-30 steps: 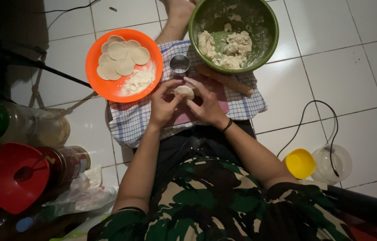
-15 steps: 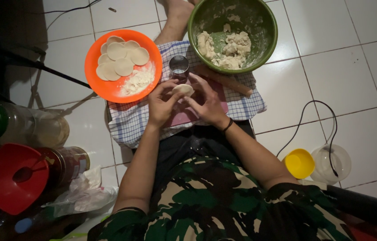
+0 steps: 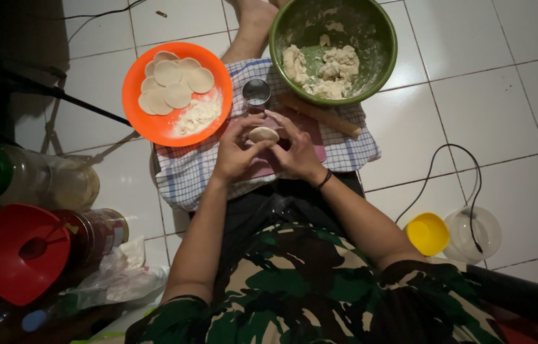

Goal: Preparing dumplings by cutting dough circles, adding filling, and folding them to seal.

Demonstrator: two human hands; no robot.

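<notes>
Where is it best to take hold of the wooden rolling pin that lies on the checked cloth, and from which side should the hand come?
Grip the rolling pin around its middle, coming from above. It lies flat on the checked cloth, slanting beside the green bowl, so its far side is crowded while the top is free. The right hand is nearest, but both it and the left hand are around a dough piece.

Plate point(image 3: 154, 130) left of bowl point(image 3: 380, 60), cup point(image 3: 256, 93) between, all on cloth point(image 3: 183, 175)
</notes>
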